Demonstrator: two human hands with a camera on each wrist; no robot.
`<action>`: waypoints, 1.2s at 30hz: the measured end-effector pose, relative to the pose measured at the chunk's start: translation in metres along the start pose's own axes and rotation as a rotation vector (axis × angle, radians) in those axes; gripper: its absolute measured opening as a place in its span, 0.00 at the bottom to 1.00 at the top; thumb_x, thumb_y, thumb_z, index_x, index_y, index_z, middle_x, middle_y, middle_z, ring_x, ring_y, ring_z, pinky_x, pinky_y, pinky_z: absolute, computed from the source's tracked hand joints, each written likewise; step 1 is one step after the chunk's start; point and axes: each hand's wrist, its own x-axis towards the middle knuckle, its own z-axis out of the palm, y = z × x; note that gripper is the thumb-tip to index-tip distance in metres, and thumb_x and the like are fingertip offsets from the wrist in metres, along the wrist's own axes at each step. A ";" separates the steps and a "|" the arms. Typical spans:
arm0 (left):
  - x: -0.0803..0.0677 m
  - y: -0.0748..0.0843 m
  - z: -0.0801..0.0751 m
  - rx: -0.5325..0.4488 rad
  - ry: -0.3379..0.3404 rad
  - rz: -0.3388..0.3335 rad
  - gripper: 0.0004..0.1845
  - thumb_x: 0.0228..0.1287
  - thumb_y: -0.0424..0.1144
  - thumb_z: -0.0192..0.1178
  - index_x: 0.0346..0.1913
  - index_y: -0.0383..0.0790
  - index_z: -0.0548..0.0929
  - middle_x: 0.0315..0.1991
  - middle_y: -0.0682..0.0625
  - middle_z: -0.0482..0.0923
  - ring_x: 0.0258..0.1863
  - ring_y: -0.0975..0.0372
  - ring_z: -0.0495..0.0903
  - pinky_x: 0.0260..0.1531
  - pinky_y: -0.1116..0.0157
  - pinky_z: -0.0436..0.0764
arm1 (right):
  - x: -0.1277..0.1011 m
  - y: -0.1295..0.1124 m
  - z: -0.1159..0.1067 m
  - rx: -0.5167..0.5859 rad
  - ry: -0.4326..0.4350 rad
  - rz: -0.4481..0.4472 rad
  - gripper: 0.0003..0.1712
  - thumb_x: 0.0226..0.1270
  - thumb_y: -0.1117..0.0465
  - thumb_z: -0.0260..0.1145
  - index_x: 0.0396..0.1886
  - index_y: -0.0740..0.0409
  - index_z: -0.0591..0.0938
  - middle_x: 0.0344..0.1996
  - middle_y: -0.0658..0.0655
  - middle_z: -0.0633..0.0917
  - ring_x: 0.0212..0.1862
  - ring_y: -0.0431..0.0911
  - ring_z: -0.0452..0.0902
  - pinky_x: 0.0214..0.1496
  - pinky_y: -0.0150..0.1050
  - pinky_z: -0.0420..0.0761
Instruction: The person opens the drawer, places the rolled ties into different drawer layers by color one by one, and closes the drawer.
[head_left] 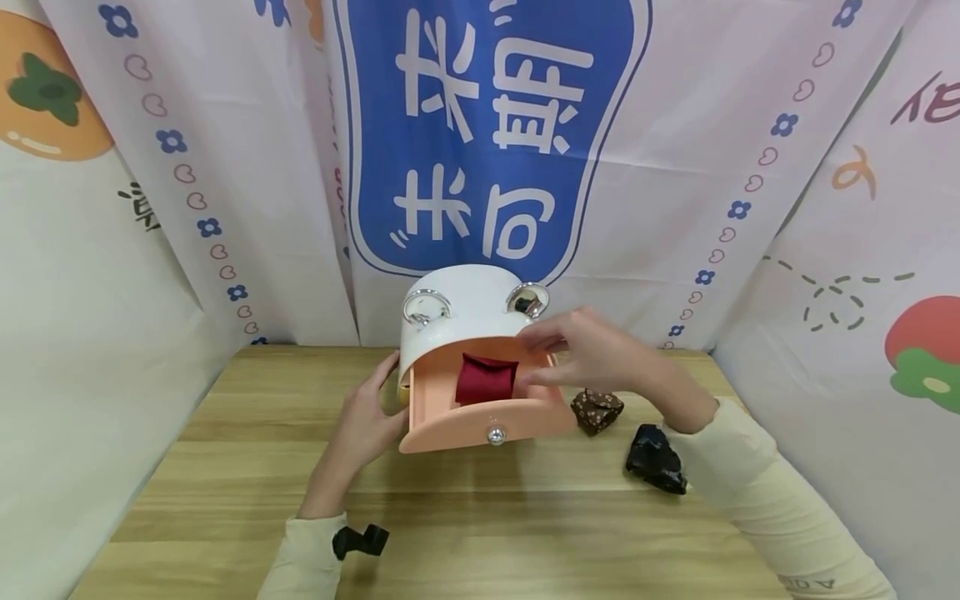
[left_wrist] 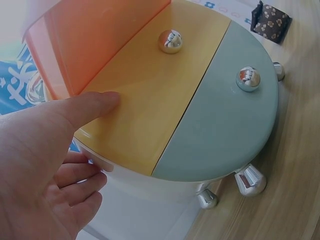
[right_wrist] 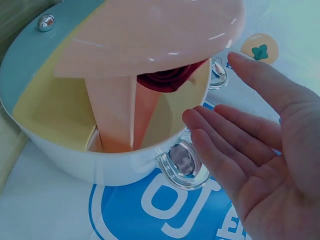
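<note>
Peach drawer (head_left: 480, 421) holding red cloth (head_left: 486, 379), left hand (head_left: 367, 421) steadying white box (head_left: 457, 321), right hand (head_left: 592, 350) released, banner writing unreadable.

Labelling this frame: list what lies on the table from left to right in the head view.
Left hand → pink drawer holding a red cloth → brown patterned bundle → black bundle.

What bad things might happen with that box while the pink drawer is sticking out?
1. The pink drawer is pulled far out with a red bundle inside; it might slip out or tip the white box.
2. The right hand hovers open by the box and may bump the drawer.
</note>
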 end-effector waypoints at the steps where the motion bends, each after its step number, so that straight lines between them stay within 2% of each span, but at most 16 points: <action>1: 0.000 0.000 0.000 0.001 0.001 -0.001 0.48 0.62 0.41 0.74 0.83 0.43 0.62 0.77 0.35 0.69 0.75 0.38 0.70 0.72 0.36 0.74 | -0.002 -0.001 -0.002 -0.003 0.011 -0.004 0.28 0.66 0.54 0.79 0.61 0.64 0.86 0.54 0.60 0.92 0.55 0.53 0.90 0.59 0.47 0.91; 10: 0.000 0.001 -0.001 -0.005 0.000 0.004 0.48 0.62 0.41 0.74 0.83 0.43 0.63 0.77 0.35 0.70 0.75 0.39 0.71 0.72 0.37 0.75 | -0.022 -0.013 -0.006 -0.018 0.121 -0.075 0.18 0.64 0.57 0.81 0.52 0.57 0.91 0.45 0.54 0.94 0.47 0.46 0.92 0.52 0.38 0.92; 15: 0.001 0.001 -0.001 0.000 -0.008 -0.002 0.48 0.64 0.42 0.74 0.83 0.42 0.62 0.78 0.36 0.69 0.76 0.39 0.70 0.73 0.37 0.74 | -0.031 -0.017 -0.002 -0.020 0.156 -0.159 0.15 0.64 0.58 0.81 0.48 0.56 0.91 0.41 0.50 0.94 0.43 0.39 0.92 0.48 0.31 0.91; 18: 0.001 0.000 -0.001 0.002 -0.009 -0.005 0.48 0.63 0.41 0.74 0.83 0.43 0.62 0.78 0.36 0.69 0.76 0.39 0.70 0.73 0.37 0.74 | -0.036 -0.019 0.002 -0.032 0.153 -0.165 0.14 0.64 0.58 0.80 0.47 0.55 0.91 0.41 0.50 0.94 0.41 0.39 0.92 0.45 0.27 0.90; 25: 0.001 0.000 -0.001 -0.001 -0.016 -0.013 0.48 0.64 0.42 0.74 0.83 0.43 0.61 0.78 0.36 0.69 0.76 0.39 0.70 0.73 0.36 0.74 | -0.045 -0.024 0.012 -0.029 0.160 -0.182 0.13 0.63 0.58 0.81 0.46 0.55 0.91 0.40 0.49 0.94 0.39 0.37 0.91 0.42 0.25 0.89; 32: 0.002 -0.002 -0.001 -0.002 -0.015 -0.008 0.48 0.64 0.43 0.74 0.83 0.43 0.61 0.78 0.36 0.68 0.76 0.38 0.69 0.73 0.36 0.73 | -0.052 -0.024 0.026 -0.025 0.170 -0.177 0.13 0.62 0.58 0.81 0.45 0.55 0.91 0.39 0.50 0.94 0.39 0.38 0.90 0.42 0.33 0.92; 36: 0.002 -0.003 0.000 -0.003 -0.013 0.003 0.48 0.64 0.43 0.74 0.83 0.43 0.61 0.78 0.36 0.68 0.77 0.39 0.69 0.73 0.36 0.73 | -0.056 -0.024 0.034 -0.031 0.184 -0.193 0.14 0.62 0.58 0.82 0.45 0.55 0.91 0.39 0.49 0.94 0.39 0.38 0.90 0.43 0.30 0.91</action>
